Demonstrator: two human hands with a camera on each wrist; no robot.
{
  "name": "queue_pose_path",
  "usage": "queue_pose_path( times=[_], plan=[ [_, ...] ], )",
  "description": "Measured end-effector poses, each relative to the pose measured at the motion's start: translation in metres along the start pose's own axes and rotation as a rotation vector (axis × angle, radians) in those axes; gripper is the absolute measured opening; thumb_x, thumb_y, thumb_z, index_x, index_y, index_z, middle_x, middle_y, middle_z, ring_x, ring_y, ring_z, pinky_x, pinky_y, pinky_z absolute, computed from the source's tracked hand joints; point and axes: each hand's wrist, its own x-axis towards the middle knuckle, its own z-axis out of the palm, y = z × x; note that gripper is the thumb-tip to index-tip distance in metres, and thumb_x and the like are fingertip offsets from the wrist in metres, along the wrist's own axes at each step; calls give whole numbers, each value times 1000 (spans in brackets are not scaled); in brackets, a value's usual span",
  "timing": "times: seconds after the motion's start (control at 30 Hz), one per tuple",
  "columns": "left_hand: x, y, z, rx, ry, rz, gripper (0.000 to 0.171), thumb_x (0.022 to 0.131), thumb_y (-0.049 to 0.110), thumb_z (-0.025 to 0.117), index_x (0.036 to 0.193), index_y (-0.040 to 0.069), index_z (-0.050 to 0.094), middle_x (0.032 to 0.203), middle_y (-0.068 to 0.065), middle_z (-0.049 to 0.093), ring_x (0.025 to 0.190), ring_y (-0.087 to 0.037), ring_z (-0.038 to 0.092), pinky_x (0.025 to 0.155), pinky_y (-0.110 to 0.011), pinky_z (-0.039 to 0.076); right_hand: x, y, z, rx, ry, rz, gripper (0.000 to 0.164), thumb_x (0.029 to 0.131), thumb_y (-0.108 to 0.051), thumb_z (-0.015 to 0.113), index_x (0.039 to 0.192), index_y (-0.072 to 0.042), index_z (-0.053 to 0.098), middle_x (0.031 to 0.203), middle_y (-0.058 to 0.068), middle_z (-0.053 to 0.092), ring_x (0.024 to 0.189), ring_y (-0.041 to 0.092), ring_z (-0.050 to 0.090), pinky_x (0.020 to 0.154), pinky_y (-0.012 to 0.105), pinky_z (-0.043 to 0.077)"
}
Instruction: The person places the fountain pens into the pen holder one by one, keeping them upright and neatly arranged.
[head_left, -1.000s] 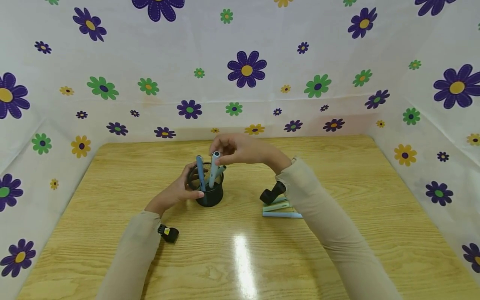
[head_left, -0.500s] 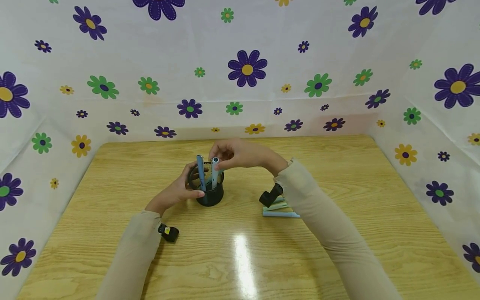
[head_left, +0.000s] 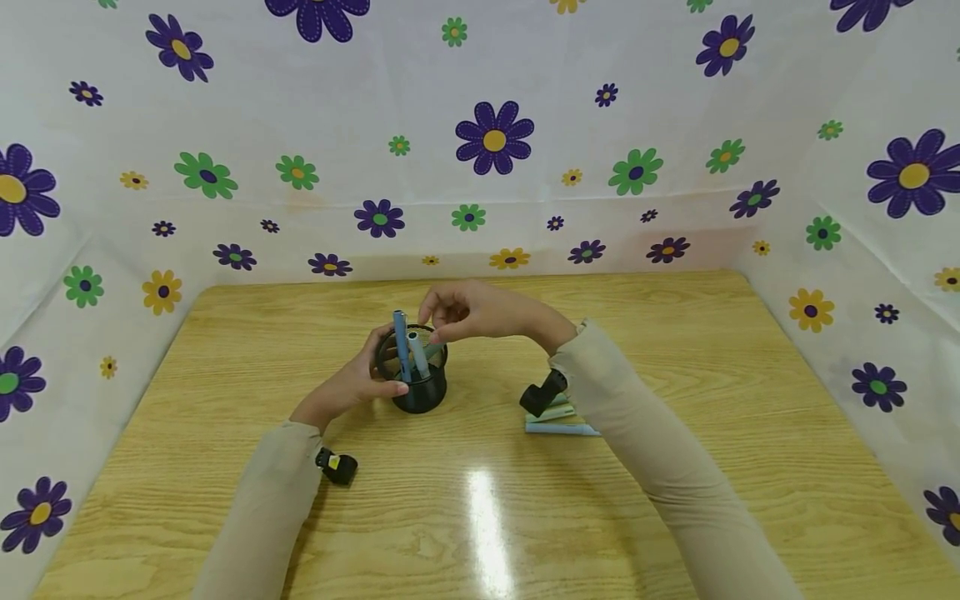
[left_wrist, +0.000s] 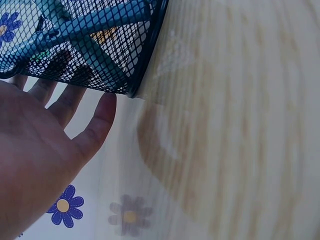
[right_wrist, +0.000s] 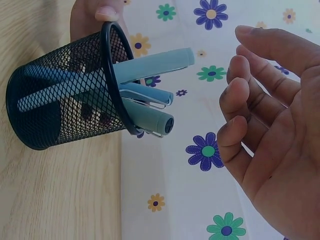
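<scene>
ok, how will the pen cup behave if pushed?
The cup is probably light for its size, being see-through mesh. Likely stiff: gripped by the left hand, it looks undented. Might tip if pushed high, since pens stick out past its top.

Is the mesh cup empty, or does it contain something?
Not empty: three pens stick out of the cup in the right wrist view.

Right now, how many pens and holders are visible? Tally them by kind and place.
Round black mesh cup: 1
Slim blue and green capped pens in the cup: 3
Slim blue and green pens lying on the wooden table: 3 (the beige right sleeve may hide more)
Total visible: 7
</scene>
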Motion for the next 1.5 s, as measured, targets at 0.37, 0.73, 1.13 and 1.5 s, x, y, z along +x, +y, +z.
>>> queue_pose_path(
  times=[0.37,0.73,1.13,1.5],
  plan=[
    [0,-3,0,39,9,67,92,85,23,72,152,16,9,154,-22,26,134,-42,33,106,-56,29,-18,3,-9,2,24,15,22,92,-8,62,113,-1,59,84,0,54,72,13,48,67,25,43],
    [-2,-3,-2,61,16,56,90,87,19,70,153,17,9,155,-21,24,130,-37,36,101,-41,34,-46,13,-28,-30,71,86,24,92,-10,63,113,-2,58,84,2,54,73,13,48,67,24,43],
    [-2,-3,-1,69,15,44,91,87,21,70,153,19,9,156,-20,24,131,-39,36,101,-41,33,-91,33,-41,-32,119,176,23,93,-8,61,114,1,57,85,4,55,72,11,48,68,24,44],
    [-2,-3,-1,61,13,52,90,86,20,70,153,19,9,156,-20,25,133,-39,35,101,-42,33,-120,52,-39,-38,152,233,22,93,-12,62,112,-1,58,86,5,55,74,11,49,67,24,44]
  ],
)
